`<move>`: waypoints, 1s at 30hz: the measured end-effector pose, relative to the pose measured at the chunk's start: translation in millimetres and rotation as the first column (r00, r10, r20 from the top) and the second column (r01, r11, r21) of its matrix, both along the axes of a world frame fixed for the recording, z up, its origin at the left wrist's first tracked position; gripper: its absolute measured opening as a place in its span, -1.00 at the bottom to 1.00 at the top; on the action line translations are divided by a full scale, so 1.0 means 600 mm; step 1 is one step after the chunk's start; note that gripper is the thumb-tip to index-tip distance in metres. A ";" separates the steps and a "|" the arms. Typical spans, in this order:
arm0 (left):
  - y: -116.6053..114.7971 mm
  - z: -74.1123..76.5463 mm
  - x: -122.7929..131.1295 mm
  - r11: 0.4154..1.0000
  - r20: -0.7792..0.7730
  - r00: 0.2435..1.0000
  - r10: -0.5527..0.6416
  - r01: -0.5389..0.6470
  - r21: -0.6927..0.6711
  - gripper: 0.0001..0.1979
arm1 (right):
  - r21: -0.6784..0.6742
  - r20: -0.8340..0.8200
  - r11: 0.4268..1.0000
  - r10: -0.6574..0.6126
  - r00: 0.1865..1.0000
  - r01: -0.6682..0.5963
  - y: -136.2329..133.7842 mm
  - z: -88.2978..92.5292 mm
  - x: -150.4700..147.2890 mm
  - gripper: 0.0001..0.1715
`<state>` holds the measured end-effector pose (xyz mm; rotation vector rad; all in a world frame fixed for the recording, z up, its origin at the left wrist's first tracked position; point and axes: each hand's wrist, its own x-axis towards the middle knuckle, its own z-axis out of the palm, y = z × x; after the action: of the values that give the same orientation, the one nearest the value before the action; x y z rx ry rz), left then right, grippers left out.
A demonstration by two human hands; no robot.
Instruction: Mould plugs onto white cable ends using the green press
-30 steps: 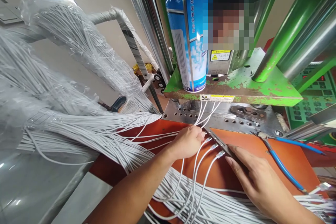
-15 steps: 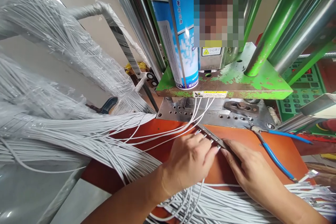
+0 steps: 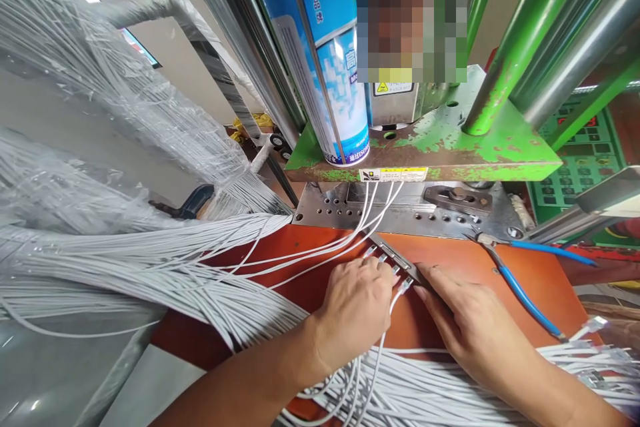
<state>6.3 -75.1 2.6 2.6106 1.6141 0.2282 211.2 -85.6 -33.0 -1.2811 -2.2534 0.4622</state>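
Note:
My right hand (image 3: 473, 310) pinches the near end of a narrow metal bar (image 3: 390, 250) between thumb and fingers. Small metal cable plugs line the bar's left side; the nearest plug (image 3: 406, 284) shows its white cable running down past my left hand. Curled over the other plugs, my left hand (image 3: 356, 303) has closed fingers gripping the cable ends, which it partly hides. Loose white cables (image 3: 435, 383) lie in a thick bundle beneath both forearms. The bar slants across the orange-brown work surface (image 3: 440, 253), its far end close to the press's steel base.
A green press plate (image 3: 475, 153) carries a blue spray can (image 3: 330, 80) and overhangs the steel base (image 3: 330, 203); several white cables run under it. Blue-handled cutters (image 3: 520, 280) lie right. Plastic-wrapped cables (image 3: 190, 100) hang left. A person with a blurred face is behind the press.
My left hand has shifted slightly left along the plugs, and its fingers have come off the nearest plug, exposing its cable. My right hand keeps its hold on the bar.

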 end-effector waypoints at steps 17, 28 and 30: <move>-0.021 0.015 0.006 0.997 0.039 0.996 -0.082 0.082 0.004 -0.81 | -0.004 0.062 0.997 -0.072 0.995 0.072 -0.006 0.000 -0.009 -0.71; -0.014 -0.011 0.010 0.993 0.058 0.991 -0.120 0.120 -0.007 -0.82 | 0.047 0.021 0.998 -0.046 0.999 0.045 0.004 -0.003 -0.013 -0.69; -0.010 -0.010 0.008 0.991 0.054 0.990 -0.129 0.130 -0.017 -0.81 | 0.037 0.030 0.998 -0.048 0.998 0.047 0.004 -0.006 -0.013 -0.69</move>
<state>11.0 -81.1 -3.3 2.6574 1.4162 0.2683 203.3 -83.4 -36.3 -1.3291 -2.2406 0.3853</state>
